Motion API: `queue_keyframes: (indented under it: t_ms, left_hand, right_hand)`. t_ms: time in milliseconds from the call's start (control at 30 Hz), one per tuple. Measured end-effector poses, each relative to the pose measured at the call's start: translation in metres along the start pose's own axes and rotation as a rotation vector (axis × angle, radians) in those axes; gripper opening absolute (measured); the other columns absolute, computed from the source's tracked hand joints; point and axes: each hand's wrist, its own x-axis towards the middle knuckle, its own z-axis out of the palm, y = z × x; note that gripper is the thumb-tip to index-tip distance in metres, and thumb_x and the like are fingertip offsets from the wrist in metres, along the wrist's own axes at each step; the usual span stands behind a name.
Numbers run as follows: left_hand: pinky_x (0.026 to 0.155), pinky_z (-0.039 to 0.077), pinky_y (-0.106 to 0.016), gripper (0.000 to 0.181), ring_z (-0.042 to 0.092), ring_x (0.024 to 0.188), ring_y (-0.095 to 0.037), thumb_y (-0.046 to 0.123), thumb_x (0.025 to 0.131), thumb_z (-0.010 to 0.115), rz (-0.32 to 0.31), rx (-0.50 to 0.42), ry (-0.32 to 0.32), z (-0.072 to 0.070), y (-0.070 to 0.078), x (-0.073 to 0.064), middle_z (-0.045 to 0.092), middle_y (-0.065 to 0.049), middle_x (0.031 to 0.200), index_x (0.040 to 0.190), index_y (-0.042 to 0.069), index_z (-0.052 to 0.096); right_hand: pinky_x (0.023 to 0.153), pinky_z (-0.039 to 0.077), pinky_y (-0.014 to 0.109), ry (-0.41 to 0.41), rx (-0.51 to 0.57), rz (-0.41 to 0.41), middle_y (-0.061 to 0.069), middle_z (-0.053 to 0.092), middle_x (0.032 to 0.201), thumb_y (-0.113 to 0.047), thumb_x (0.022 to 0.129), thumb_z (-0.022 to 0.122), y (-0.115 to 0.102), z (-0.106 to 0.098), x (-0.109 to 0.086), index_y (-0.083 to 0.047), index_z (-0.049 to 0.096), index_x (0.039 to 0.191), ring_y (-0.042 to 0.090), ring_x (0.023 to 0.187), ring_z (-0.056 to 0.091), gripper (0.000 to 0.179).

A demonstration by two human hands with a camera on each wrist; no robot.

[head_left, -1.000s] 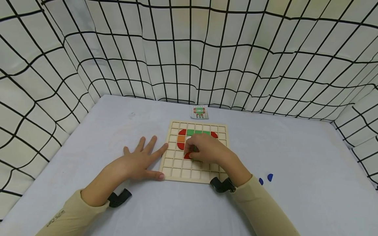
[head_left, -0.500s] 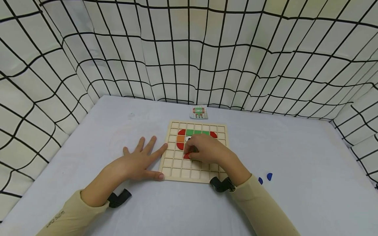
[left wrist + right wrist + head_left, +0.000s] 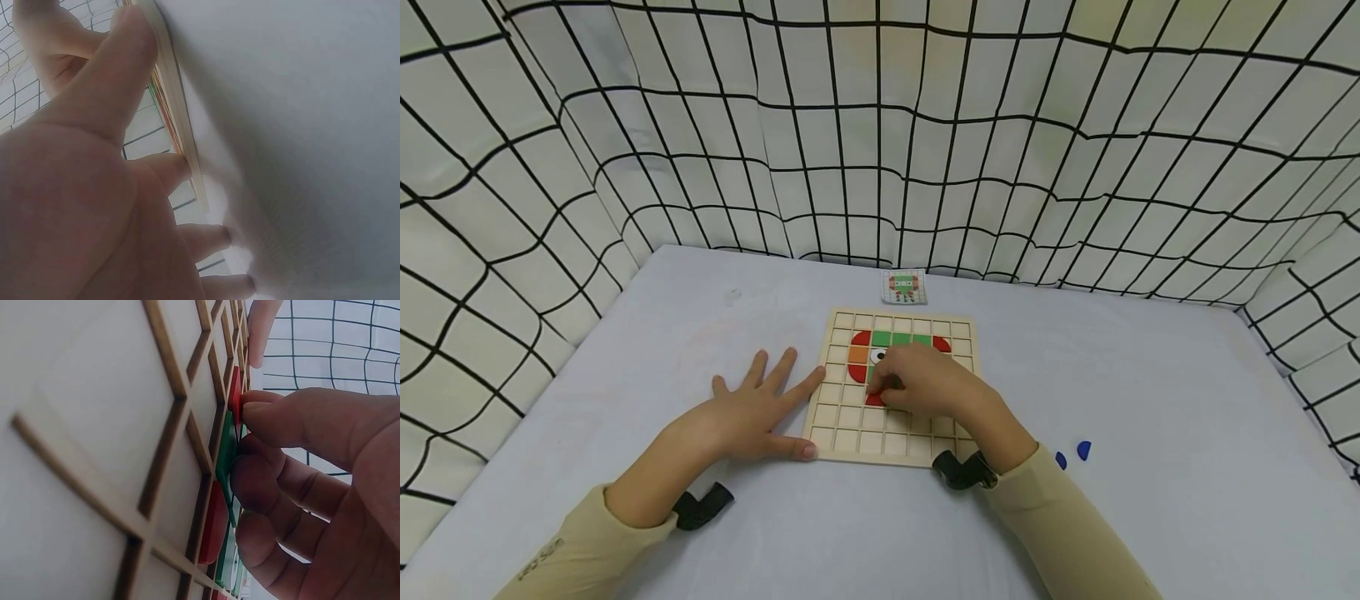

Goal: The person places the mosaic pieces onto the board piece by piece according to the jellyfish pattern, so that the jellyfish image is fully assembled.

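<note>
A wooden grid board (image 3: 859, 457) lies on the white table, with red, green and orange tiles in its upper cells. A white tile with a black dot (image 3: 878, 356) sits among them. My right hand (image 3: 931, 379) is over the board, its thumb and fingertips pinching a red tile (image 3: 875, 400) at a cell below the pattern. In the right wrist view, this red tile (image 3: 235, 394) is right by a green tile (image 3: 226, 447). The right hand hides part of the pattern. My left hand (image 3: 752, 417) lies with fingers spread, thumb and index finger touching the board's left edge.
A small picture card (image 3: 904, 287) with a coloured grid figure lies behind the board. Two blue half-round tiles (image 3: 1084, 451) lie to the right of the right forearm. Black netting (image 3: 880, 167) over white cloth stands around the table's back and sides.
Both hands stay almost in place. The right fingers shift very slightly at the red tile, and more of the white tile with the dot shows beside them.
</note>
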Motion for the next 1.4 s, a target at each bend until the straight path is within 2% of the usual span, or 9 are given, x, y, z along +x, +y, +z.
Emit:
queue_keyframes:
  t_ms: [333,567,767,967,1200,1400]
  left_hand:
    - [0.092,0.018,-0.088,0.105,0.007,0.146,-0.058,0.077,0.079,0.06,0.007,0.006,0.001,0.0,-0.001,-0.001,0.01,-0.025,0.165,0.161,0.026,0.019]
    - [0.092,0.016,-0.089,0.106,0.007,0.146,-0.059,0.077,0.078,0.061,0.001,0.0,0.0,0.002,-0.001,0.001,0.009,-0.025,0.165,0.161,0.026,0.02]
    - [0.092,0.015,-0.089,0.106,0.005,0.147,-0.058,0.077,0.078,0.061,0.002,0.001,-0.003,0.002,-0.002,0.001,0.008,-0.024,0.165,0.161,0.027,0.018]
    - [0.092,0.015,-0.089,0.106,0.005,0.147,-0.058,0.076,0.078,0.062,0.0,-0.011,-0.009,0.001,-0.002,0.0,0.007,-0.024,0.165,0.161,0.026,0.018]
    - [0.093,0.014,-0.089,0.105,0.003,0.147,-0.057,0.076,0.079,0.061,-0.005,-0.013,-0.018,-0.001,-0.002,-0.002,0.006,-0.024,0.165,0.161,0.026,0.017]
    - [0.093,0.013,-0.088,0.105,0.003,0.147,-0.057,0.075,0.079,0.061,-0.006,-0.017,-0.015,-0.001,-0.001,-0.001,0.006,-0.024,0.165,0.161,0.026,0.018]
  right_hand:
    - [0.086,0.048,0.027,-0.002,0.01,0.011,-0.011,0.068,0.097,-0.012,0.093,0.068,-0.001,-0.001,-0.001,-0.021,0.076,0.1,0.008,0.092,0.057,0.014]
    - [0.078,0.049,0.027,0.035,0.043,0.02,-0.014,0.067,0.097,-0.014,0.092,0.067,0.007,-0.007,-0.008,-0.024,0.074,0.099,0.009,0.085,0.058,0.014]
    - [0.072,0.051,0.031,0.068,0.124,0.033,-0.009,0.066,0.091,-0.014,0.094,0.065,0.024,-0.023,-0.028,-0.019,0.073,0.102,0.013,0.081,0.058,0.012]
    - [0.068,0.051,0.032,0.109,0.116,0.116,-0.006,0.064,0.091,-0.017,0.095,0.066,0.045,-0.036,-0.058,-0.017,0.072,0.106,0.017,0.082,0.058,0.013]
    - [0.068,0.051,0.032,0.059,0.115,0.192,-0.006,0.064,0.09,-0.018,0.094,0.067,0.064,-0.036,-0.088,-0.02,0.072,0.106,0.017,0.084,0.058,0.013]
    - [0.068,0.051,0.032,0.007,0.132,0.213,-0.006,0.064,0.086,-0.015,0.091,0.071,0.078,-0.035,-0.102,-0.02,0.071,0.102,0.017,0.081,0.057,0.012]
